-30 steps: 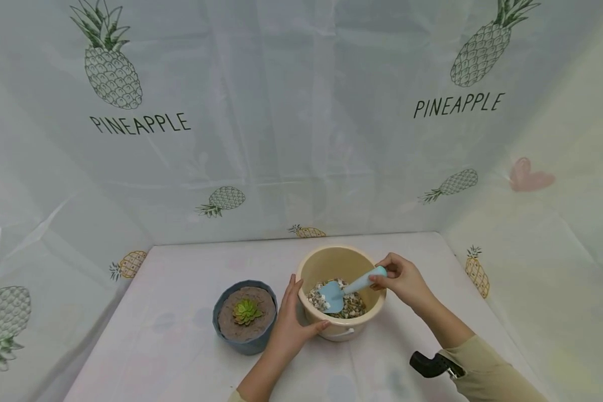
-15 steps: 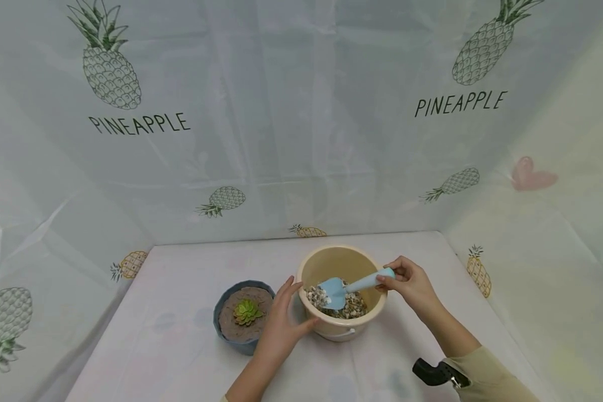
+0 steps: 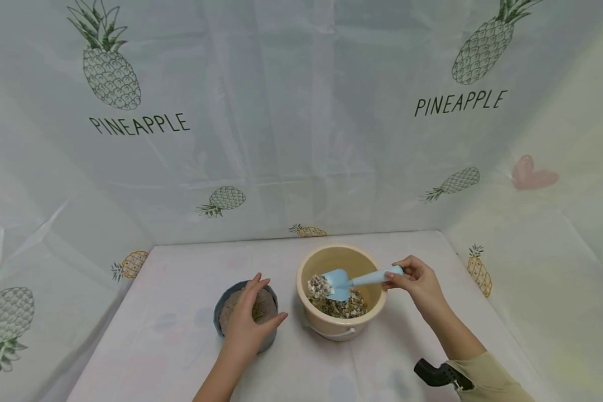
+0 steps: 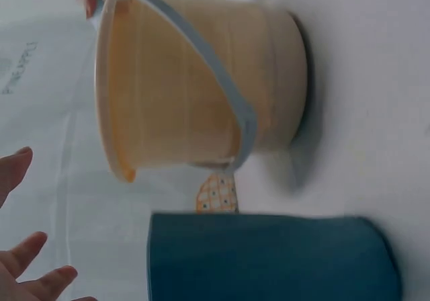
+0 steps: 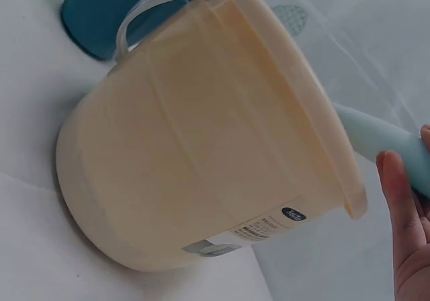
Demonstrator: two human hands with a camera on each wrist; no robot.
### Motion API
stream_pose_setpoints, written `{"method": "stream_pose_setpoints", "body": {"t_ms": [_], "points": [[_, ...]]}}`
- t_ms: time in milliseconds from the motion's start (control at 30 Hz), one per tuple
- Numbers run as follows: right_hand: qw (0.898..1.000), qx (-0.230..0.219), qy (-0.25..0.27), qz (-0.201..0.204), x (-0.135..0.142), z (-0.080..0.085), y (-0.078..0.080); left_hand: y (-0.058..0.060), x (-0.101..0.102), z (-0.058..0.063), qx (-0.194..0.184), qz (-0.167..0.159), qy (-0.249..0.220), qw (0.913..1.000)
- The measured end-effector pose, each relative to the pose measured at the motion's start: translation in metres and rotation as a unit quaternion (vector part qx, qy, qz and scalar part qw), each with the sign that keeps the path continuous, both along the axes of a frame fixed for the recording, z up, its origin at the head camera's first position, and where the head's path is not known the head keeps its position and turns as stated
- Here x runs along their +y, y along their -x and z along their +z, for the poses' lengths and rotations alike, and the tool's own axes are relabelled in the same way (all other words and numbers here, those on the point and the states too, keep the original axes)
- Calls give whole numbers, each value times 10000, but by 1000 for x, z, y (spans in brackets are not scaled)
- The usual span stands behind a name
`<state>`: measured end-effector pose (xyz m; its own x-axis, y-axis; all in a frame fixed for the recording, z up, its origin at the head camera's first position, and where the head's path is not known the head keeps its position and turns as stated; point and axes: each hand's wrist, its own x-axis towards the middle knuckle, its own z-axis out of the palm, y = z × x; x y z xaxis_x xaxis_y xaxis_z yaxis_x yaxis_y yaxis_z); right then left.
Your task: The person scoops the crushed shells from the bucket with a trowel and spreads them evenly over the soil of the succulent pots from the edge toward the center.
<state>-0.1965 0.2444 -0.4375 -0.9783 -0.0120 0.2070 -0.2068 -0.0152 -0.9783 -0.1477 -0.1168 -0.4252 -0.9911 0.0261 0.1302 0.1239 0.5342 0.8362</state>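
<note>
The blue pot (image 3: 246, 312) with its small succulent is sitting nearest us on the white surface (image 3: 181, 335), just left of the cream bucket (image 3: 339, 324). We are resting our left hand (image 3: 246, 321) on the pot, fingers relaxed and spread over its rim and soil, so the plant is mostly hidden under the palm. No pebbles are showing on the brown soil that we can see, so as we judge it, the topping of the pot is not yet begun.

Just beyond and to the right, we are holding the pale blue trowel (image 3: 354, 280) by its handle, with our right hand (image 3: 416, 279) curled round the end. The blade is hovering above the pebbles (image 3: 341, 307) in the bucket, carrying a small heap of them. So one scoop is loaded, and carrying it across and tipping it out are still ahead.

Compared with a second ago, our left hand is no longer steadying the bucket's side; it is now on the pot. The trowel, then dug into the pebbles, is now lifted clear with its load.

Farthest back, a pineapple-printed curtain (image 3: 301, 139) is hanging behind everything.
</note>
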Motion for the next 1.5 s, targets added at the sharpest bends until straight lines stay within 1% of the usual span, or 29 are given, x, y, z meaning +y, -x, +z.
{"method": "stream_pose_setpoints", "body": {"t_ms": [133,267,333,433,567,733,867,933,1033,1200,1367,1500], "points": [[9999,54,58,-110,-2,4,3,-3,-21,-1,-172,230,11,9996],[9996,126,209,-125,-9,10,6,-6,-43,-6,-326,488,112,9982],[9994,164,302,-62,-15,14,8,-8,-54,-9,-418,584,158,9973],[9990,216,378,89,-26,19,10,-11,-68,-12,-659,704,221,9951],[9985,214,402,290,-43,25,12,-14,-80,-15,-945,770,377,9918],[9975,119,455,519,-65,29,15,-14,-88,-22,-1217,744,489,9886],[9957,63,468,798,-86,29,16,-13,-92,-32,-1319,720,440,9877],[9944,-38,493,932,-96,28,17,-13,-93,-37,-1333,668,319,9883],[9934,-288,469,1004,-112,28,17,-13,-95,-45,-1316,563,69,9897],[9903,-583,265,1233,-137,28,19,-12,-97,-55,-1272,412,-320,9905],[9863,-689,149,1490,-159,28,21,-13,-94,-58,-1233,294,-368,9913],[9850,-697,58,1575,-174,27,24,-13,-93,-59,-1186,357,-368,9916]]}}
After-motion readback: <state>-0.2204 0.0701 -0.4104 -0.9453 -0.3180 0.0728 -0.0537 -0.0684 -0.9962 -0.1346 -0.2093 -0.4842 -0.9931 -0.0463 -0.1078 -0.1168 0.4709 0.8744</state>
